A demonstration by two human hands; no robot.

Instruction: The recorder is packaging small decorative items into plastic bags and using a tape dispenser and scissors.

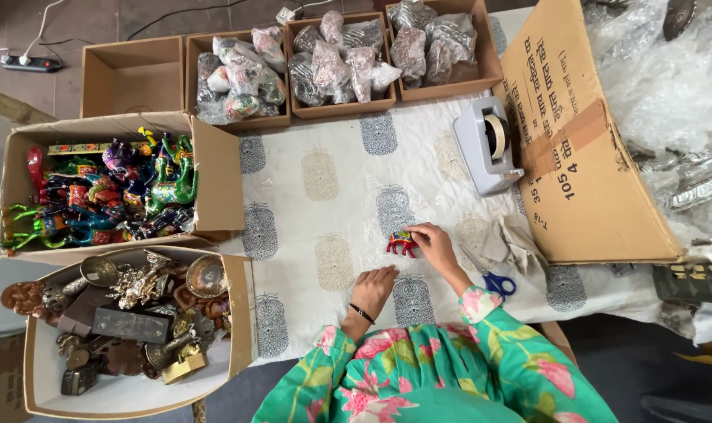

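Printed tablecloth under both hands: the right hand [432,244] pinches a small red figurine [401,244] on clear plastic wrap [387,215], the left hand [375,285] lies flat just below it, fingers loosely spread, holding the sheet down, likely mid-wrapping, folding comes next.

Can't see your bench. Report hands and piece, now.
Right hand gripping small red animal figurine. Left hand flat on clear plastic sheet. Blue-handled scissors beside right forearm.

1. The small figurine [401,243] is red with blue and yellow.
2. The tablecloth [332,196] is white with grey and beige motifs.
3. The scissors [497,283] have blue handles.
4. The sleeve [481,304] is green with pink flowers.
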